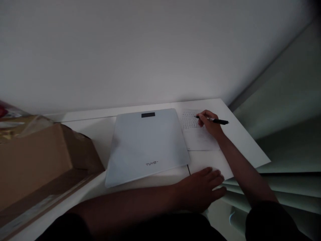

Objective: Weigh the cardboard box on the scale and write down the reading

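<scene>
On the pale flat scale point(147, 140) there is a dark lettering point(151, 163), placed near the edge which is closer to the person. The first letters read "TUY"; the next one is stylised, and I cannot tell if it is "E" or "L". On the paper sheet point(197, 144) there are rows of small dark characters point(189, 120) and, below them, fainter lines; all these are too small to read.

Right hand point(212, 126): holds one black pen point(221, 122) over a marked paper sheet point(200, 143). Left hand point(200, 189): lies at white table's point(239, 134) near edge. Pale scale point(149, 140): sits just beside sheet. Cardboard box point(32, 157): at left.
</scene>
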Motion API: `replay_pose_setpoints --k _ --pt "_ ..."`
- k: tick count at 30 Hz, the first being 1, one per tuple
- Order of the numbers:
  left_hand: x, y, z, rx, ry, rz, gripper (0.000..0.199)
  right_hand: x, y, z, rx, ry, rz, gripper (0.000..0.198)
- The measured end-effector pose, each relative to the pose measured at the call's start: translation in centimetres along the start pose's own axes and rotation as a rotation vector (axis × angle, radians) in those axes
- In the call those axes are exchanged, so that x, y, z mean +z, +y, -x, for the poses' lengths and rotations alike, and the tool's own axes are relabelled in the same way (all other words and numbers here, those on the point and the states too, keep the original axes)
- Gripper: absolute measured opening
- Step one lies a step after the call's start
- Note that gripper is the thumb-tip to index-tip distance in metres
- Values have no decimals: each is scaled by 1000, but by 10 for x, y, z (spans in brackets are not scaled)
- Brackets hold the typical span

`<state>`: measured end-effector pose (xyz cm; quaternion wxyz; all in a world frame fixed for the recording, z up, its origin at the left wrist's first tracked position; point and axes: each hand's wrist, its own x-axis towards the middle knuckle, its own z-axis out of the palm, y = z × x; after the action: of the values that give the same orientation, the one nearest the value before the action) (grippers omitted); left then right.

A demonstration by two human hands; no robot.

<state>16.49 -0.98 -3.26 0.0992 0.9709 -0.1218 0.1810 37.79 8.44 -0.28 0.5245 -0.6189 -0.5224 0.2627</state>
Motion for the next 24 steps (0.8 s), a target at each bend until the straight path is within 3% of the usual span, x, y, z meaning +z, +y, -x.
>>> replay_pose_setpoints --k 4,11,24 --pt "-1 -1 0 1 -9 -4 39 7 -4 4 15 4 119 36" --pt "-2 0 -1 -9 5 -2 40 19 -6 12 207 -147 19 33" --pt "-1 0 0 1 20 7 38 22 3 15 127 -161 200 33"
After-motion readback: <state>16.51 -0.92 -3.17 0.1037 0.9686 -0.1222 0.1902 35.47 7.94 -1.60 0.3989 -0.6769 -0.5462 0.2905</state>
